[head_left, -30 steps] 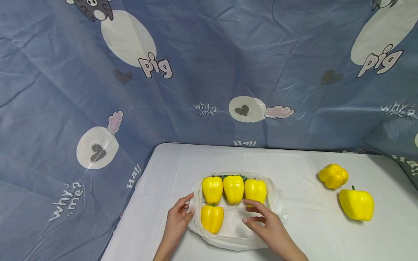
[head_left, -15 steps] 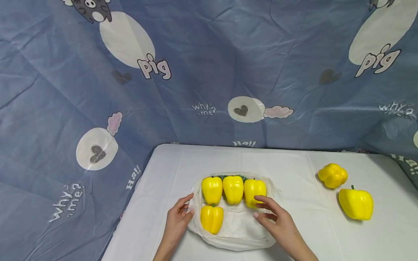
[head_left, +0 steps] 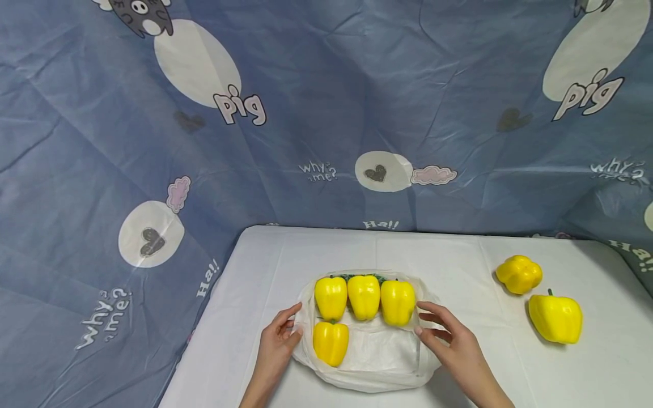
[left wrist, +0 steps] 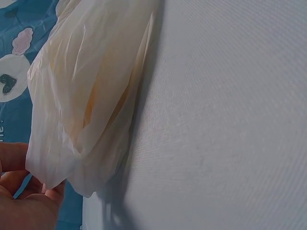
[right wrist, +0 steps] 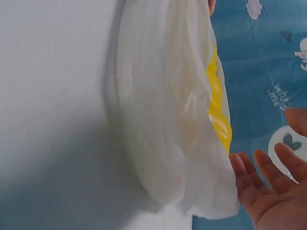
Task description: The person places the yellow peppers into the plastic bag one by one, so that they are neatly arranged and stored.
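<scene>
A white plastic bag (head_left: 377, 382) lies opened out on the table in the head view. In it are several yellow bell peppers: a back row with a left pepper (head_left: 330, 297), a middle pepper (head_left: 364, 297) and a right pepper (head_left: 398, 302), and one front-left pepper (head_left: 330, 343). My left hand (head_left: 275, 343) holds the bag's left rim between thumb and fingers; the left wrist view shows fingertips partly behind the plastic (left wrist: 91, 96). Beside the right rim is my right hand (head_left: 454, 345), fingers and thumb spread apart (right wrist: 273, 187), fingertips right at the bag's edge.
Two more yellow bell peppers lie at the table's right, a rear pepper (head_left: 519, 275) and a front pepper (head_left: 555, 318). Behind the white-covered table (head_left: 459, 255) hangs a blue printed curtain (head_left: 306, 85), which also runs along its left side.
My right hand has moved right, from over the back-right pepper to the bag's right rim, uncovering that pepper. My left hand has stayed at the left rim.
</scene>
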